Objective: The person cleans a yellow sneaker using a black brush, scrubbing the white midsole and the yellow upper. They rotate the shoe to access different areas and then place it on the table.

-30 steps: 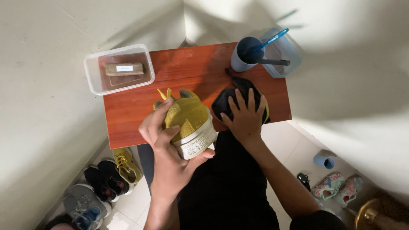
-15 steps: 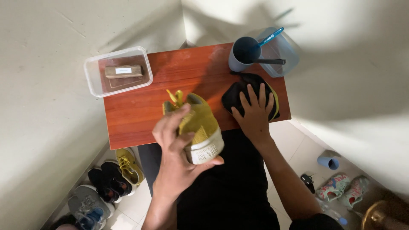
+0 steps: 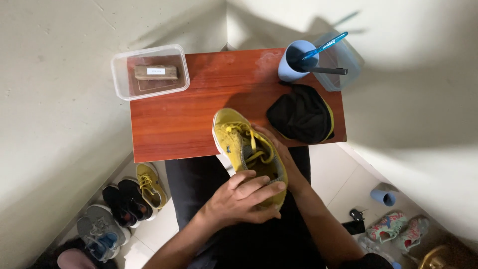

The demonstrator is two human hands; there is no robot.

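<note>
While both hands grip one item:
Left hand: fingers curled over yellow sneaker heel.
Right hand: underneath, fingers cupping its side.
Black cloth: 2 o'clock, on table.

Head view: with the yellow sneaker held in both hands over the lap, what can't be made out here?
- Right hand: mostly hidden beneath the yellow sneaker; its grip cannot be judged.
- Sneaker's heel: covered by the left hand.
- Sneaker's sole: faces away from the camera.
- Black cloth: bunched up, so its kind is unclear.
- Blue cup: tool tips hidden inside it.
- Shoes on the floor: bottom-left ones cut off by the frame edge.
</note>
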